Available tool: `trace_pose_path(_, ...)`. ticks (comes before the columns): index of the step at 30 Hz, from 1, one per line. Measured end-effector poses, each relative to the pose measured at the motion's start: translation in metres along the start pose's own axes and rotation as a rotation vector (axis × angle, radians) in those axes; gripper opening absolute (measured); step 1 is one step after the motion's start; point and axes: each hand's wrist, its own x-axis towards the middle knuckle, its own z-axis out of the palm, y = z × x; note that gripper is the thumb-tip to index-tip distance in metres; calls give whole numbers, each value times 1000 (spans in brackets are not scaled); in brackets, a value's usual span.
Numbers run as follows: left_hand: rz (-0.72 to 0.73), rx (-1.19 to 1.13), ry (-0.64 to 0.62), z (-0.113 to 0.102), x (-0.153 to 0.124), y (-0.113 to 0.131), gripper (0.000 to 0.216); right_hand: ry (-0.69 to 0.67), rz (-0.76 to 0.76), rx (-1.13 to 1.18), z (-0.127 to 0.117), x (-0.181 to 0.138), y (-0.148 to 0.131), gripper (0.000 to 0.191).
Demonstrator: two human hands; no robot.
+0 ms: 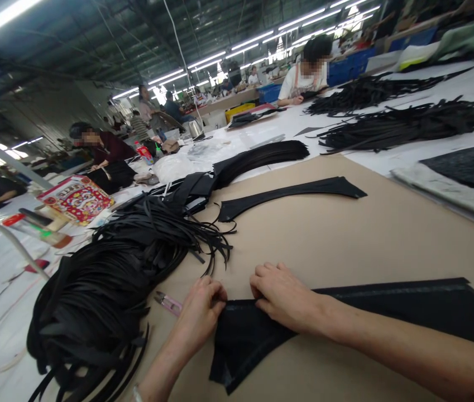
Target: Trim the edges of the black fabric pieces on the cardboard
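A long black fabric piece (253, 340) lies across the tan board in front of me, its wide end toward the left. At the upper left corner of that piece, my left hand (203, 304) is closed with thumb and fingers pinching the edge. My right hand (278, 293) rests on the same top edge a little to the right, its fingers curled down onto the fabric. Thread snips (170, 302) with pink handles lie just left of my left hand. Farther up the board is a second, curved black piece (291, 195), touched by neither hand.
A big bundle of black strips (94, 290) heaps along the left of the tan board (408, 234). Stacked black pieces (262, 159) lie behind it. More strip bundles (404, 125) are at the upper right. A red printed box (75, 198) stands left. Several people work beyond.
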Motion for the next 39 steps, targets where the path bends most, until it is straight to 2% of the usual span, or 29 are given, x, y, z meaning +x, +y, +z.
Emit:
trace_pose_path(6,97,4,22,6,-7,-7,16,40,-119,98,7,1,12,10)
trace_pose_path(16,266,29,88,14,-16,-20,22,106,-322,36,20,1,19,13)
trace_pose_path(21,444,225,166,19,-26,-27,23,118,-408,-65,22,-6,21,13)
trace_pose_path(29,671,541,278,22,-33,-20,23,205,-479,-258,29,-13,15,9)
trace_pose_path(36,643,602,269,15,-42,-34,40,205,-470,-341,29,-15,12,5)
trace_pose_path(39,537,607,400,9,-44,-35,41,184,-468,-355,28,-15,11,4)
